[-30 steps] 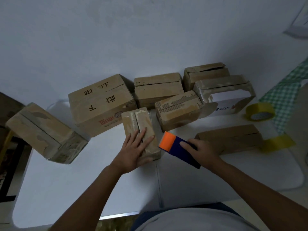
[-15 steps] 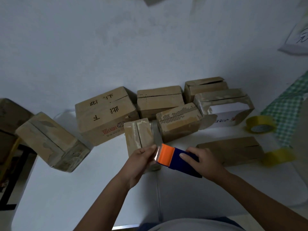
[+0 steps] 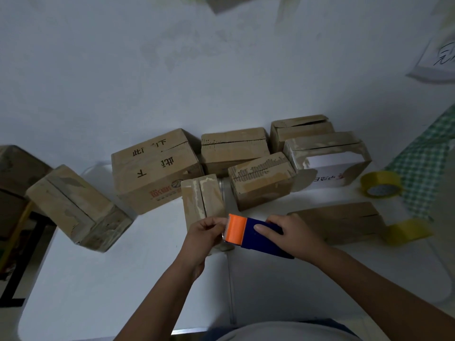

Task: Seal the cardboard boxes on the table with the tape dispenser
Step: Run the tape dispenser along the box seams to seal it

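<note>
Gripping tape dispenser [image 3: 248, 233], both hands, L hand [image 3: 205, 233] pinching tape end

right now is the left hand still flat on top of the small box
No, the left hand is off the small box and pinches at the orange end of the tape dispenser, which the right hand holds.

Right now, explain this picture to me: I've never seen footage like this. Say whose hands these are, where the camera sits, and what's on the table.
There is no machine here. A person wears a camera on the head, looking down at their own arms. The right hand grips a blue and orange tape dispenser. The left hand pinches at its orange front end, probably the tape's loose end. Just behind stands a small cardboard box. More cardboard boxes crowd the white table, with two yellow tape rolls at the right.
</note>
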The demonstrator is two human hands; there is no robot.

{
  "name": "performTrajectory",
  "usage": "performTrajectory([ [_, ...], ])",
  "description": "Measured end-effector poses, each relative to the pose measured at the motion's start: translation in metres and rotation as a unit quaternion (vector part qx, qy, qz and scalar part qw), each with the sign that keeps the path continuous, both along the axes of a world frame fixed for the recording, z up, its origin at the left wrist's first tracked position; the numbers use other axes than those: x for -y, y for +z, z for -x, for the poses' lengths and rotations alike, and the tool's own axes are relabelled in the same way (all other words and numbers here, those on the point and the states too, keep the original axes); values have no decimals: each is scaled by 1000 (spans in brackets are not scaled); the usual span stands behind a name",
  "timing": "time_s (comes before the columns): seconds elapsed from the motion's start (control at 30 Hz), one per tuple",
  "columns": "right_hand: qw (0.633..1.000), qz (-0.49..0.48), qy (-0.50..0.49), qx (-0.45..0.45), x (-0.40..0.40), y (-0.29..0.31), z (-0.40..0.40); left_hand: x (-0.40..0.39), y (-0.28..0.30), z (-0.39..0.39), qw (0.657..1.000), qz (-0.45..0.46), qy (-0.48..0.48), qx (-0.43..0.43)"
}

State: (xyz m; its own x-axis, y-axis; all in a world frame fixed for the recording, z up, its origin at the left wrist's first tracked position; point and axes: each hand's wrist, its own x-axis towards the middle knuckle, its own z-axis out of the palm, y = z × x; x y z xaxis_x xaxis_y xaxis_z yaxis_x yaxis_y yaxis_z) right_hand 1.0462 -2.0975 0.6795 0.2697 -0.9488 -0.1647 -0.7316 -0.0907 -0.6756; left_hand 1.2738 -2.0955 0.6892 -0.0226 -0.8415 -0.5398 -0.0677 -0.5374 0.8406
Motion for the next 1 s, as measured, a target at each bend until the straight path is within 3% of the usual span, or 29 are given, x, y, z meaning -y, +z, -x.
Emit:
performTrajectory([
  [0.43, 991, 9, 106, -81, 17, 21, -13, -14, -9, -15, 998, -4, 45, -45],
  [0.53, 984, 14, 134, -113, 21, 17, -9, -18, -14, -33, 990, 2, 125, -57],
  [0.63, 979, -5, 136, -150, 29, 10, 14, -25, -22, -81, 975, 10, 223, -19],
  [0.77, 976, -22, 139, -168, 38, -1, 16, -37, -31, -102, 982, -39, 187, -11],
  [1.0, 977, -5, 108, -186, 47, -9, 8, -39, -52, -82, 960, -29, 277, 29],
])
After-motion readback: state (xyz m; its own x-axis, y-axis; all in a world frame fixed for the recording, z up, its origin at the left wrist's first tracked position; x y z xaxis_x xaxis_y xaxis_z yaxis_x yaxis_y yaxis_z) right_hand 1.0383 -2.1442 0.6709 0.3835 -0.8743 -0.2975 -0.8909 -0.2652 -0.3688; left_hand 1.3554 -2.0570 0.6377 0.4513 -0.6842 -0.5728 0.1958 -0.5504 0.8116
